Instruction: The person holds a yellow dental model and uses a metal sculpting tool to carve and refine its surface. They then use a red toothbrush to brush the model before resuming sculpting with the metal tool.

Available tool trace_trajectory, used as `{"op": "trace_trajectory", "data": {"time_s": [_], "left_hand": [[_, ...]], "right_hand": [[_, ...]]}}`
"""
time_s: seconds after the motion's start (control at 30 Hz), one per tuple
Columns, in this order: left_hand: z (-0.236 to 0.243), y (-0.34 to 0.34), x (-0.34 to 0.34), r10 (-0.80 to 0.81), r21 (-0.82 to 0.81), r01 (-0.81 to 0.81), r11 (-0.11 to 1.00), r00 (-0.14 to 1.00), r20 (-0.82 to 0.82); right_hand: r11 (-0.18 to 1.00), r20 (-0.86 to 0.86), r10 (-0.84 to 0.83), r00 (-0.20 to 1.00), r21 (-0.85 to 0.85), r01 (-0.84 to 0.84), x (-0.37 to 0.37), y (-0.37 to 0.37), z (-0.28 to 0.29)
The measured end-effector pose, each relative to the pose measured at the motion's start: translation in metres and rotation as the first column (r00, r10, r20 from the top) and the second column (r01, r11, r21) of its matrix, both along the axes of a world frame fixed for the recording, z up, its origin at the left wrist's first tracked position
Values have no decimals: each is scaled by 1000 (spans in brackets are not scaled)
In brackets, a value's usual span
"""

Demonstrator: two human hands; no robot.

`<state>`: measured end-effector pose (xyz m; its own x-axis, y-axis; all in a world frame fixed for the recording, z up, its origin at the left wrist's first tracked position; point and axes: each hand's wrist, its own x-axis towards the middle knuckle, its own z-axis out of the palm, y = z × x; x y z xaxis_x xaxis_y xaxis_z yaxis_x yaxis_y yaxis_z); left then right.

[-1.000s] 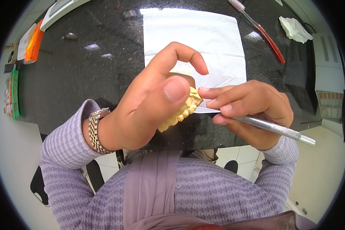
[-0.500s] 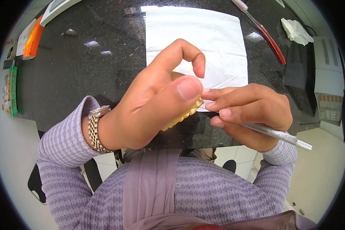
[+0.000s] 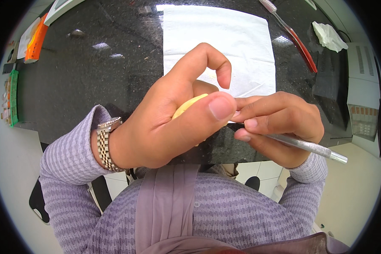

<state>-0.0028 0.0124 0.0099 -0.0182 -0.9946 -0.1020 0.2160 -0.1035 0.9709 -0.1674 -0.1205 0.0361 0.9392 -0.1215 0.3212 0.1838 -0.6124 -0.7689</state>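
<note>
My left hand (image 3: 154, 127) grips a pale yellow dental cast (image 3: 188, 106), thumb pressed across it and index finger arched above. Most of the cast is hidden; a curved yellow edge shows between thumb and palm. In my right hand (image 3: 283, 120) is a slim metal hand tool (image 3: 309, 146) with a knurled handle, held like a pen. The handle's end points to the lower right. Its working tip is hidden near my left thumb, so contact with the cast cannot be told. Both hands are above the near edge of the dark countertop (image 3: 97, 78).
Beyond my hands lies a white paper sheet (image 3: 218, 36) with small yellowish crumbs. A red-handled brush (image 3: 299, 45) and a crumpled tissue (image 3: 329, 36) lie at the far right. An orange box (image 3: 36, 40) and a green rack (image 3: 14, 99) are at the left; a grey appliance (image 3: 364, 70) stands right.
My left hand has turned the cast: its row of teeth has dropped mostly out of sight, and a smooth yellow edge shows above the thumb. My left thumb has shifted slightly right.
</note>
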Motion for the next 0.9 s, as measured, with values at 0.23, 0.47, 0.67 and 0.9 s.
{"op": "trace_trajectory", "data": {"time_s": [0.23, 0.47, 0.67, 0.9], "left_hand": [[1, 0, 0, -6, -8, 6, 1000, 1000, 8], [5, -1, -1, -2, 28, 2, 1000, 1000, 17], [0, 0, -3, 23, 12, -23, 1000, 1000, 12], [-3, -3, -5, 44, 20, -43, 999, 999, -30]], "right_hand": [[999, -18, -8, 1000, 43, 8, 1, -1, -2], [989, -58, -16, 998, 149, 25, 2, -1, -4], [965, -64, 4, 998, 261, 12, 3, -2, -9], [939, -46, 5, 999, 343, 12, 1, -2, -14]]}}
